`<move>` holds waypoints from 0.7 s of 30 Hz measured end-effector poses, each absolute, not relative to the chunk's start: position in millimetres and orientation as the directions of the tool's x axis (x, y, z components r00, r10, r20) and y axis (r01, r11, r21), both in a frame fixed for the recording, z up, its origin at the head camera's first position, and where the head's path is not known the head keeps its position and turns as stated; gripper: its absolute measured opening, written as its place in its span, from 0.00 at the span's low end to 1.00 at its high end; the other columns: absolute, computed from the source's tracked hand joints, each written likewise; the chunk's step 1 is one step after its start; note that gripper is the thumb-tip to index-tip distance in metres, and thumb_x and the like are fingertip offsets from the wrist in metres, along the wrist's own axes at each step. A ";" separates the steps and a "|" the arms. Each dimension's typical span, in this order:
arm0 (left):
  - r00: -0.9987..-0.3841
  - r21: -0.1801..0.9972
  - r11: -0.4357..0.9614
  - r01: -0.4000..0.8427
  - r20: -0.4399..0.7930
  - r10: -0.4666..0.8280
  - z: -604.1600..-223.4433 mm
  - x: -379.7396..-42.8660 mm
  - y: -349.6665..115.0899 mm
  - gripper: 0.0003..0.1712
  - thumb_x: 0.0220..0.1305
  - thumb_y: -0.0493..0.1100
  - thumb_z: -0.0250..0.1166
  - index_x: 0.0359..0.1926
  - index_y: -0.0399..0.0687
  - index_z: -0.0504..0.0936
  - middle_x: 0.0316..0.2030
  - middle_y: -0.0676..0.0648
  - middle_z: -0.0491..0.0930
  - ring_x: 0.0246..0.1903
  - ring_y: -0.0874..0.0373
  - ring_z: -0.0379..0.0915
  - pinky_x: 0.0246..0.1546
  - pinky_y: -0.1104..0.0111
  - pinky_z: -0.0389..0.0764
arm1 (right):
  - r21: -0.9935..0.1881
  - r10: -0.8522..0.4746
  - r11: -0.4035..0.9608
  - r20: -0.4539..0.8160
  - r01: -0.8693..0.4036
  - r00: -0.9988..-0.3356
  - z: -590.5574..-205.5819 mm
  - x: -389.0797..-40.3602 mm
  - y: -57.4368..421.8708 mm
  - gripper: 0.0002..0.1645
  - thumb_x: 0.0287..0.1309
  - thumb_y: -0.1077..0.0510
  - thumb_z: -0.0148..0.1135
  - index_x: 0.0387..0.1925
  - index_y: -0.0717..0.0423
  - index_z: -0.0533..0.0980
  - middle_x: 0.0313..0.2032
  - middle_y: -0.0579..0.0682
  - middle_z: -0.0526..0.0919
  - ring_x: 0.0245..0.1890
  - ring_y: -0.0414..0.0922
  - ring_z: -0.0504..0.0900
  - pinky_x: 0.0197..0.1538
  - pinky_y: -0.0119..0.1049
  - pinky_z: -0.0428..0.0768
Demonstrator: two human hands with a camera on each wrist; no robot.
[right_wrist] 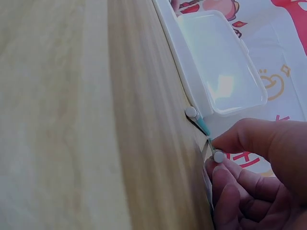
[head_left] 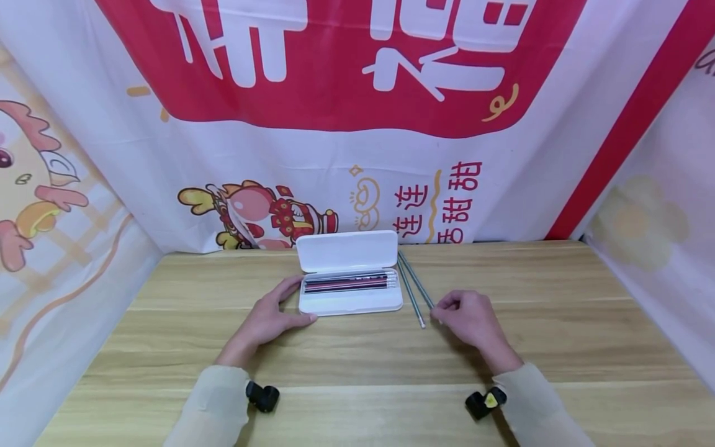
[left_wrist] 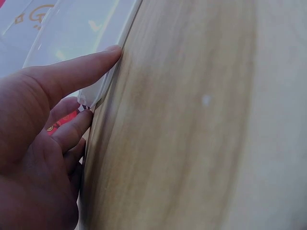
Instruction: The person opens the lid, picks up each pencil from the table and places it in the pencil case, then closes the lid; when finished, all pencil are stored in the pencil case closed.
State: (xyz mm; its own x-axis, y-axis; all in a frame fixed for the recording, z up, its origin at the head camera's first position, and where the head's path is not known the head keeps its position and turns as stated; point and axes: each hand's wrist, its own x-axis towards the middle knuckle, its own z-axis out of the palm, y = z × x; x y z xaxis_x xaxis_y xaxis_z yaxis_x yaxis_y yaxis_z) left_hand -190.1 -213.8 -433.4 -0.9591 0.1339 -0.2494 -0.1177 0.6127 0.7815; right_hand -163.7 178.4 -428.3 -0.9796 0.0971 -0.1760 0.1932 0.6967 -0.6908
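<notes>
A white pencil case (head_left: 350, 304) lies with its lid (head_left: 347, 252) raised, several dark and striped pencils (head_left: 349, 284) inside. My left hand (head_left: 270, 320) holds the case at its left end, thumb along the front edge and fingers round the left side. To the right of the case, two slim green-blue pencils lie on the table at a slant. My right hand (head_left: 466, 315) pinches the right-hand pencil (head_left: 420, 284) between thumb and fingers near its white eraser end (right_wrist: 218, 156). The other pencil (head_left: 412, 297) rests between that hand and the case.
The wooden table (head_left: 357, 372) ends at a white and red printed cloth (head_left: 346, 155) hanging right behind the case. More printed cloth (head_left: 659, 217) borders the right side, and another (head_left: 56, 248) the left.
</notes>
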 end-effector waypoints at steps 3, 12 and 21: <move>-0.959 0.783 0.611 -0.117 -0.248 0.135 -433.8 -191.0 -214.0 0.54 0.63 0.58 0.79 0.84 0.67 0.60 0.86 0.48 0.56 0.87 0.36 0.39 0.82 0.30 0.45 | -0.702 0.105 0.681 -0.189 0.209 -0.976 -428.1 -164.9 180.9 0.12 0.63 0.53 0.72 0.43 0.57 0.86 0.38 0.54 0.87 0.34 0.46 0.80 0.33 0.35 0.79; -0.959 0.794 0.599 -0.105 -0.240 0.150 -433.8 -191.1 -214.9 0.54 0.63 0.58 0.79 0.83 0.67 0.61 0.86 0.48 0.56 0.87 0.36 0.39 0.82 0.30 0.45 | -0.758 0.117 0.618 -0.176 0.210 -0.978 -430.0 -168.4 193.2 0.13 0.69 0.53 0.68 0.48 0.57 0.86 0.40 0.54 0.89 0.38 0.47 0.83 0.37 0.35 0.82; -0.959 0.804 0.586 -0.100 -0.235 0.160 -433.4 -190.3 -214.9 0.53 0.64 0.57 0.79 0.83 0.67 0.61 0.86 0.48 0.56 0.87 0.36 0.39 0.82 0.30 0.44 | -0.822 0.121 0.513 -0.213 0.245 -0.969 -418.3 -169.1 204.5 0.16 0.77 0.50 0.64 0.55 0.57 0.84 0.45 0.56 0.87 0.41 0.49 0.84 0.39 0.35 0.85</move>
State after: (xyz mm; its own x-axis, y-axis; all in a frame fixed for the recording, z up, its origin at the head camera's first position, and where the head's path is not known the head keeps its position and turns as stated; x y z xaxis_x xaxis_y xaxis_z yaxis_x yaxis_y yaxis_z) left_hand -190.3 -214.9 -433.4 -0.9586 0.1600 -0.2354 -0.0998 0.5858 0.8043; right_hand -169.1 204.5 -418.3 -0.9694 0.1213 -0.2133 0.2451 0.5133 -0.8225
